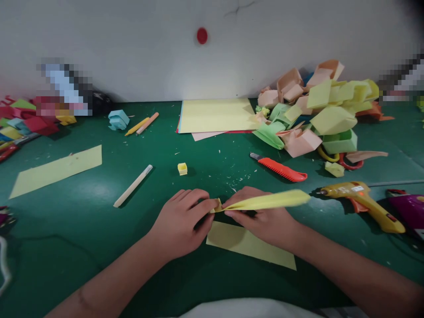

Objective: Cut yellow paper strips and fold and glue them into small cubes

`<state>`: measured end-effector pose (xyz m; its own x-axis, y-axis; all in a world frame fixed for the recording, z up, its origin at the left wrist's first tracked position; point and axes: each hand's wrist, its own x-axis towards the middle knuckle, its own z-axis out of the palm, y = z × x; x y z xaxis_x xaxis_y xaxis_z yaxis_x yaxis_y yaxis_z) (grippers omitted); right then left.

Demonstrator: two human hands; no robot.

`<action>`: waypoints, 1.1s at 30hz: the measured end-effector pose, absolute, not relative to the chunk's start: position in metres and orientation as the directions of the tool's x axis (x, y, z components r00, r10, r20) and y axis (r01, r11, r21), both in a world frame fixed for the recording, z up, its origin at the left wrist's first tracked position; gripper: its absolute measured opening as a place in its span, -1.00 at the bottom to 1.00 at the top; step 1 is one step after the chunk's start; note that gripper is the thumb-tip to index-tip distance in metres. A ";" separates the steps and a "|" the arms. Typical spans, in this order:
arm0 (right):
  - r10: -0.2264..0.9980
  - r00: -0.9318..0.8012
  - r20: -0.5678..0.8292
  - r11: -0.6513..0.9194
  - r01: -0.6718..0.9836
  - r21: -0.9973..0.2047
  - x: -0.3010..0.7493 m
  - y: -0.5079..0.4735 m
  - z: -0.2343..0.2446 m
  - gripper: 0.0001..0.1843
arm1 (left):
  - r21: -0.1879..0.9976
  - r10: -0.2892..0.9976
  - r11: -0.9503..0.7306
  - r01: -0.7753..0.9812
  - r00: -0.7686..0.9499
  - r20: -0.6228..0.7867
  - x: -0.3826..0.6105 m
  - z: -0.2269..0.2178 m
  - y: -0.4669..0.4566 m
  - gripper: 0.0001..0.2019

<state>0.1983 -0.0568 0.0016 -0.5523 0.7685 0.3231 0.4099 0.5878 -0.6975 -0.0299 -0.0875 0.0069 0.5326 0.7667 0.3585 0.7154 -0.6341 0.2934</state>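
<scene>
Between my two hands is a yellow paper strip (pixel 271 201), its near end bent into a small fold. My left hand (pixel 185 223) pinches that folded end between thumb and forefinger. My right hand (pixel 261 218) grips the strip just beside the fold, and its long free end sticks out to the right. Beneath my right hand a flat yellow paper strip (pixel 248 245) lies on the table, partly covered. A tiny yellow paper box (pixel 182 168) stands just beyond my left hand.
Beyond my right hand lie a red utility knife (pixel 281 169) and a yellow glue gun (pixel 364 203). Folded paper pieces (pixel 308 110) are heaped at the back right. Stacked paper sheets (pixel 217 115) rest against the wall. A pale stick (pixel 133 186) and another strip (pixel 58 170) lie left.
</scene>
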 end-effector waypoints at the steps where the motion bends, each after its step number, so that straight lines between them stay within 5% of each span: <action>1: 0.777 -0.536 0.330 0.584 0.420 -0.695 0.197 -0.057 -0.001 -0.85 | 0.299 0.766 -0.634 0.713 0.525 0.371 -0.029 0.007 -0.088 -0.82; 12: 0.858 -0.390 0.334 0.474 0.354 -0.806 0.188 -0.067 -0.001 -0.75 | 0.277 0.698 -0.661 0.697 0.436 0.567 -0.024 0.011 -0.092 -0.76; 20: 0.785 -0.506 0.358 0.545 0.290 -0.787 0.194 -0.072 0.000 -0.85 | 0.312 0.660 -0.703 0.639 0.421 0.623 -0.028 0.007 -0.097 -0.62; 25: 0.629 -0.555 0.545 0.760 0.288 -0.583 0.197 -0.067 0.000 -0.75 | 0.340 0.651 -0.725 0.599 0.437 0.620 -0.027 0.009 -0.098 -0.62; 33: 0.512 -0.622 0.592 0.859 0.389 -0.334 0.197 -0.062 0.004 -0.78 | 0.419 0.672 -0.727 0.544 0.440 0.596 -0.026 0.010 -0.092 -0.62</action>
<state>0.1971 -0.0624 0.0036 -0.6224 0.5121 0.5919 0.3885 0.8587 -0.3343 -0.0258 -0.0917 0.0101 0.4398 0.6721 0.5957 0.5441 -0.7271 0.4186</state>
